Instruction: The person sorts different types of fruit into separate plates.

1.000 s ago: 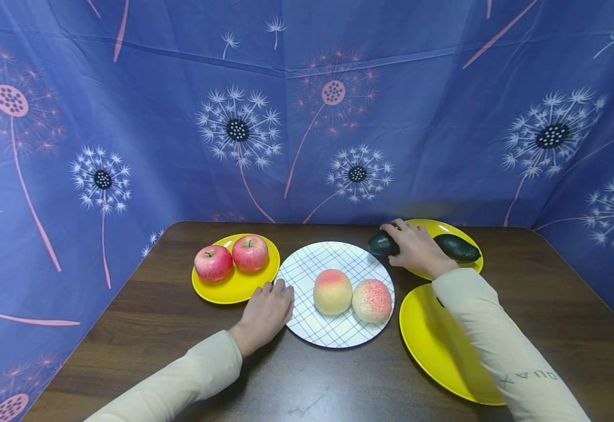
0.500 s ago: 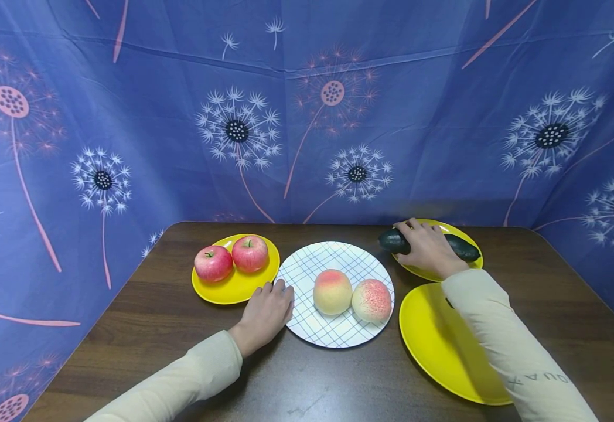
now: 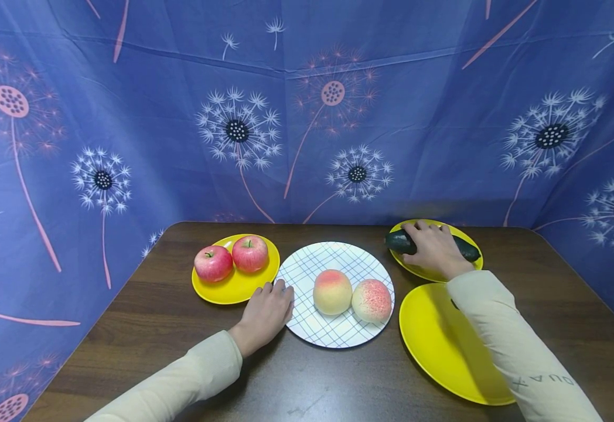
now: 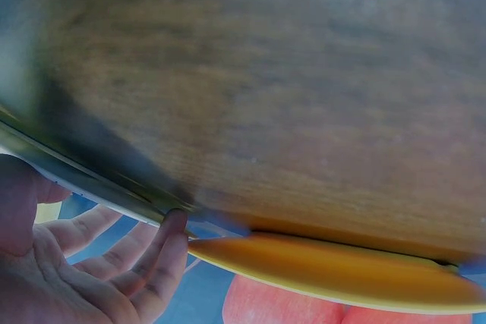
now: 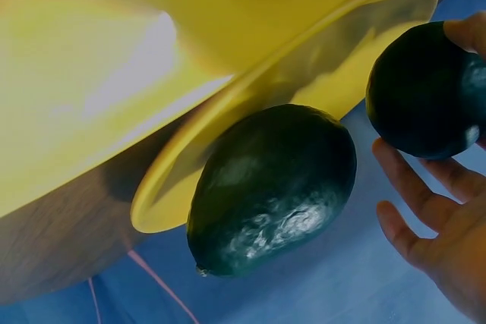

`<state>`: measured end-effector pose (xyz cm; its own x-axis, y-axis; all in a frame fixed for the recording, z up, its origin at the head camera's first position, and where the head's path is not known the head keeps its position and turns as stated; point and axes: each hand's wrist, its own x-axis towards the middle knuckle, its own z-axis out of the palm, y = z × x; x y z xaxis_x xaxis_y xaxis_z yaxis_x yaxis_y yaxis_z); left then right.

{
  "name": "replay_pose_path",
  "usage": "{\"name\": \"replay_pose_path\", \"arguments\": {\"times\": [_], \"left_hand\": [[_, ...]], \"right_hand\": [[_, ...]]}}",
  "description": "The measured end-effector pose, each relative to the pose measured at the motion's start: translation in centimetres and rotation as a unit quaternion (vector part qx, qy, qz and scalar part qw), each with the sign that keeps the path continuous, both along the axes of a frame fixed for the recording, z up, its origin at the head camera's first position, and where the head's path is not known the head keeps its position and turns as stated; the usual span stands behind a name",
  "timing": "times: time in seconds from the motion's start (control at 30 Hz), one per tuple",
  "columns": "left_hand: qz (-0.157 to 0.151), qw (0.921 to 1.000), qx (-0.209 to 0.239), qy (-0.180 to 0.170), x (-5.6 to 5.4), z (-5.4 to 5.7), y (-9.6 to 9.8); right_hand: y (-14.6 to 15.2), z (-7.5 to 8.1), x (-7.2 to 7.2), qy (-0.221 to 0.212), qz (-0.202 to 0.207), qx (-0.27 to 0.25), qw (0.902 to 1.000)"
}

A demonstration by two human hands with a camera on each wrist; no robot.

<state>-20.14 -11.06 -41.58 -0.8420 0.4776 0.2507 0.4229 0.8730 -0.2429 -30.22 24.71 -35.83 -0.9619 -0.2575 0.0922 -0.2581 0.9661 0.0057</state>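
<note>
My right hand (image 3: pixel 433 249) grips a dark green avocado (image 3: pixel 401 241) by its sides, thumb and fingers around it, over the left part of the small yellow plate (image 3: pixel 422 272) at the back right. A second avocado (image 5: pixel 272 187) lies on that plate, partly behind the hand in the head view. My left hand (image 3: pixel 266 310) rests at the left rim of a white checked plate (image 3: pixel 307 328), its fingers loosely bent on the edge. On the checked plate sit two peaches, a yellow-red peach (image 3: pixel 332 292) and a speckled pink peach (image 3: pixel 372 300).
Two red apples (image 3: pixel 213 263) sit on a yellow plate (image 3: pixel 235 293) at the back left. A larger yellow plate (image 3: pixel 433 346) lies at the front right under my right forearm. A blue dandelion-print cloth (image 3: pixel 307 117) hangs behind the brown wooden table (image 3: pixel 296 381).
My right hand has moved right with the avocado, from near the checked plate's edge to over the small yellow plate, close to the other avocado. The left hand has stayed still.
</note>
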Motion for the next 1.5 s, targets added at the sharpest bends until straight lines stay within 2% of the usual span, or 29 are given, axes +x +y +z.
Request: {"name": "replay_pose_path", "arguments": {"times": [1.5], "left_hand": [[0.007, 0.9999, -0.002, -0.007, 0.0, 0.0, 0.1]], "right_hand": [[0.7, -1.0, -0.3, 0.04, -0.04, 0.056, 0.9968]]}}
